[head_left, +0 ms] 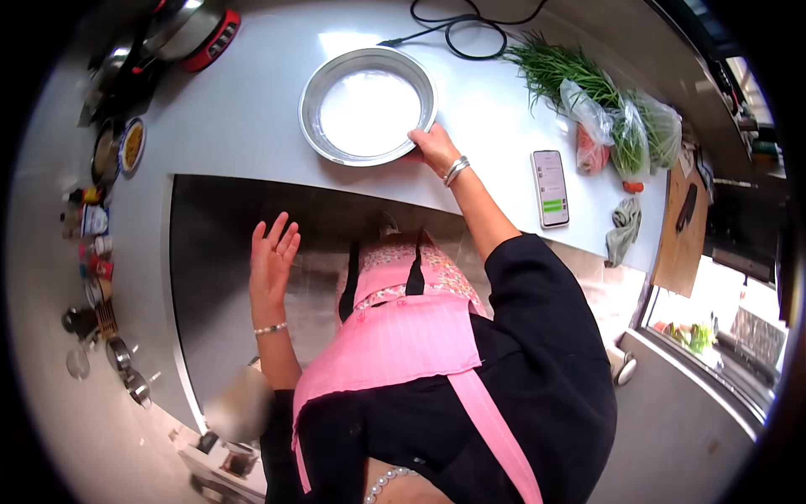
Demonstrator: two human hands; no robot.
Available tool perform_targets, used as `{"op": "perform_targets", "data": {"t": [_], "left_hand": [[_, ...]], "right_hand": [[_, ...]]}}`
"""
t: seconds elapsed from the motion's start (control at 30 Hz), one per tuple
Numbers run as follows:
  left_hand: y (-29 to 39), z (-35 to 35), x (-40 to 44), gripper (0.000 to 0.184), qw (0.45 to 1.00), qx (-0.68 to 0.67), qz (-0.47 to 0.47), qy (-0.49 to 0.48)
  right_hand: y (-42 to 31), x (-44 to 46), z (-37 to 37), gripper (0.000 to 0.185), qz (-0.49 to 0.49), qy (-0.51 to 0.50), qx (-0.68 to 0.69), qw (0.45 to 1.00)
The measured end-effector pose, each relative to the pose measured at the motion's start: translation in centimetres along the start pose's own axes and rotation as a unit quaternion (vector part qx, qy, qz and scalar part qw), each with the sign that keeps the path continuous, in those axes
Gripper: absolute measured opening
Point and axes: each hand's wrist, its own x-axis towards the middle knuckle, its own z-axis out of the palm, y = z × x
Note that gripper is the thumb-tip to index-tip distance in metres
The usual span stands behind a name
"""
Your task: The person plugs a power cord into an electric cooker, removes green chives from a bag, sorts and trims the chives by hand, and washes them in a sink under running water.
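Observation:
A round silver metal pan [369, 113] rests on the white countertop close to its front edge, its inside showing bright and pale. My right hand [437, 149] grips the pan's near right rim, fingers closed with the thumb over the edge. Off the counter's front edge, my left hand [274, 259] is raised with its palm up and fingers spread, holding nothing. Whether the pan is slightly lifted or flat on the counter I cannot tell.
A phone [551, 189] lies right of my right arm. Green stalks [567, 71] and bagged vegetables [625, 143] sit beyond it, near a cutting board [680, 227] with a knife [687, 207]. A black cable [474, 34] coils behind the pan. A bowl of yellow food [132, 146] stands left.

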Motion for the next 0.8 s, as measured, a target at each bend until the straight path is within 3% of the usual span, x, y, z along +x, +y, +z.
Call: {"op": "perform_targets", "data": {"t": [0.23,0.3,0.43,0.53,0.63,0.67,0.8], "left_hand": [[2.0,-0.8,9.4,0.051,0.996,-0.008,-0.085,-0.034],[2.4,-0.7,11.3,0.056,0.994,-0.016,-0.087,-0.061],[3.3,-0.8,13.3,0.062,0.992,-0.038,-0.109,-0.057],[7.2,-1.1,13.2,0.055,0.991,-0.052,-0.093,-0.079],[12.0,-2.5,12.1,0.05,0.996,0.075,-0.041,0.012],[13.0,-3.4,11.8,0.05,0.996,0.076,0.021,0.033],[18.5,-9.2,10.8,0.056,0.99,0.05,0.039,0.123]], "right_hand": [[-5.2,-3.6,4.3,0.03,0.053,0.085,0.003,0.995],[-7.0,-4.3,5.6,0.031,0.059,0.061,-0.043,0.995],[-7.5,-4.2,8.8,0.03,0.049,0.044,-0.004,0.998],[-9.1,-3.2,14.0,0.03,0.049,-0.006,-0.024,0.998],[-9.0,-1.4,19.5,0.03,0.038,-0.041,-0.031,0.998],[-8.9,-0.4,20.9,0.029,0.045,-0.053,-0.066,0.995],[-8.5,2.6,29.8,0.023,0.053,-0.109,-0.086,0.989]]}}
